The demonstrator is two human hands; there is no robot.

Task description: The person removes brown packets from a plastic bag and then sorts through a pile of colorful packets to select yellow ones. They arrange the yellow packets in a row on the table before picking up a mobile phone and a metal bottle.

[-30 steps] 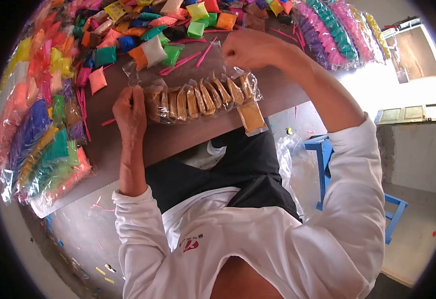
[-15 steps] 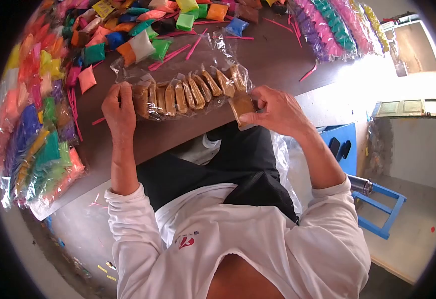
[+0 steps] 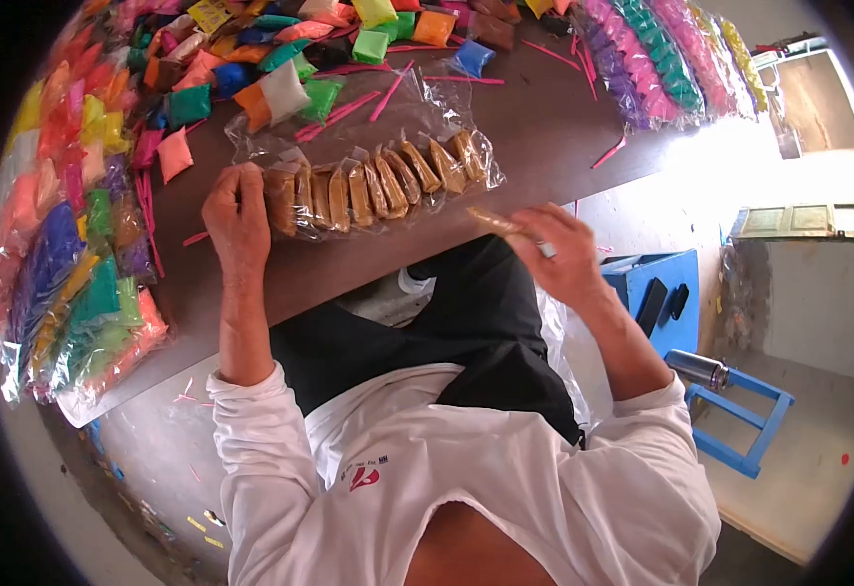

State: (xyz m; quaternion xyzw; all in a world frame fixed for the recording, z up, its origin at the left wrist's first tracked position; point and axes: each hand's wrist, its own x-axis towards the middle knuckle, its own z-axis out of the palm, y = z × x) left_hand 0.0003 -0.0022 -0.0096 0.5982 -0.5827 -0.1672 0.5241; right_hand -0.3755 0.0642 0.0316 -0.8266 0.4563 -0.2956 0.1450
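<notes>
A clear plastic bag (image 3: 354,127) lies on the brown table with several golden-brown packets (image 3: 378,186) standing in a row inside it. My left hand (image 3: 238,215) is closed on the left end of this bag. Off the table's front edge, to the right of the bag, my right hand (image 3: 556,252) pinches a single brown packet (image 3: 495,222), seen nearly edge-on. That packet is apart from the row.
Loose coloured packets (image 3: 285,90) and pink ties (image 3: 390,93) lie at the back. Filled bags of coloured packets (image 3: 80,264) are piled at the left, with more bagged rows (image 3: 656,61) at the back right. A blue stool (image 3: 749,430) stands at the lower right.
My right hand has moved down and away from the bag's right end, and the packet in it has turned edge-on. The left hand keeps its hold on the bag.
</notes>
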